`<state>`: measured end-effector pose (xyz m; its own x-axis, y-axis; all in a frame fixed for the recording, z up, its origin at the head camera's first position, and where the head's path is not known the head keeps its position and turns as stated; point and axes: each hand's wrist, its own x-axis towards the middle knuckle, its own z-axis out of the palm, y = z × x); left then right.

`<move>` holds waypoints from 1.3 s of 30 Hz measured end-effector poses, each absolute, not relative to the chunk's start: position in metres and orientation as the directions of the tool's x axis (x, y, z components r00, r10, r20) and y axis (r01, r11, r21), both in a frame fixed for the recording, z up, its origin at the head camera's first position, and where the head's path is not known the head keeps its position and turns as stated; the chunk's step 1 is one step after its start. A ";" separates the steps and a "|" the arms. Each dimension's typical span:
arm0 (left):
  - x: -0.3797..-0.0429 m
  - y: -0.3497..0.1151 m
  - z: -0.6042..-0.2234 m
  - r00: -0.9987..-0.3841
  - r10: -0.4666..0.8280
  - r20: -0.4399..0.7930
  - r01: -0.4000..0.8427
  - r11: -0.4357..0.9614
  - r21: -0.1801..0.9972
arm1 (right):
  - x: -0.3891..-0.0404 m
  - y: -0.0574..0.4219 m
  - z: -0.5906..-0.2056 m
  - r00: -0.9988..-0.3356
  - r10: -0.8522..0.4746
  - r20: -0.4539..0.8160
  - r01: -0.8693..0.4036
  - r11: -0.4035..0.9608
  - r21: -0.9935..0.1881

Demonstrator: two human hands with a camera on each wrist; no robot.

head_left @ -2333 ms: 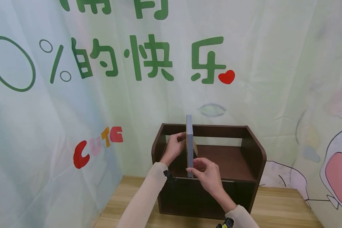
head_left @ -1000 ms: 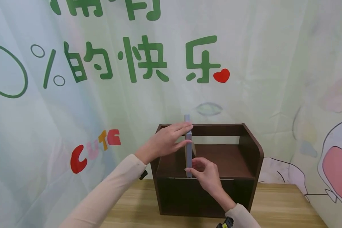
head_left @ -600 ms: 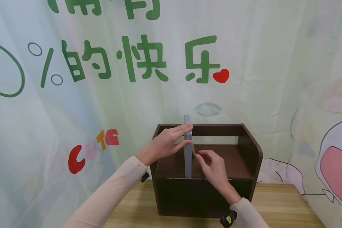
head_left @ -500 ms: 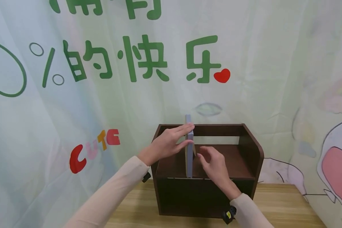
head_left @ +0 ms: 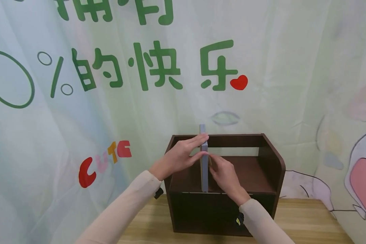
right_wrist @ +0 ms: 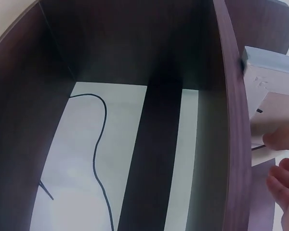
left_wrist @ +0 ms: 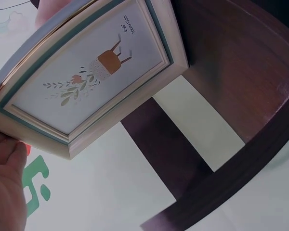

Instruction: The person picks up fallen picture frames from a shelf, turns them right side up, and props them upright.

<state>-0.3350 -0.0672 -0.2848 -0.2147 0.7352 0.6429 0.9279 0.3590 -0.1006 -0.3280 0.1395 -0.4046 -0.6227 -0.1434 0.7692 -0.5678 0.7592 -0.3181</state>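
Observation:
A picture frame (head_left: 204, 169) with a pale blue edge stands upright on the upper shelf. Its front (left_wrist: 96, 67), in the left wrist view, has a cream and teal border around a flower print. My left hand (head_left: 178, 156) grips its near upper edge, fingers over the top and thumb lower down. My right hand (head_left: 227, 173) is at the back side, by a stand leg (right_wrist: 274, 113) that leans out from the back panel. In the right wrist view one digit meets the back there while other fingers curl apart; whether they pinch the leg is hidden.
The dark brown shelf unit (head_left: 269, 162) has raised sides, a slotted back rail and a lower compartment (head_left: 213, 213). It stands on a wood-grain table (head_left: 305, 220). A printed curtain (head_left: 158, 112) hangs behind. A thin black cable (right_wrist: 98, 144) shows through the compartment's back opening.
My left hand has gone from behind the frame to its near upper edge. My right hand has let go of the frame's lower edge and moved up to its back.

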 end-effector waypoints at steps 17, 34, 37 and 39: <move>-0.335 -0.052 -0.287 -0.234 0.722 0.651 0.937 0.346 -0.046 | -0.324 0.166 -0.408 -0.559 -0.114 0.821 -0.556 0.786 -0.270; -0.340 -0.021 -0.287 -0.237 0.772 0.590 0.946 0.322 -0.042 | -0.321 0.195 -0.409 -0.482 -0.206 0.852 -0.571 0.811 -0.127; -0.341 -0.015 -0.287 -0.232 0.786 0.574 0.949 0.313 -0.046 | -0.320 0.198 -0.411 -0.490 -0.202 0.848 -0.574 0.807 -0.139; -0.341 -0.011 -0.286 -0.232 0.794 0.562 0.950 0.310 -0.045 | -0.319 0.200 -0.412 -0.498 -0.198 0.844 -0.572 0.807 -0.148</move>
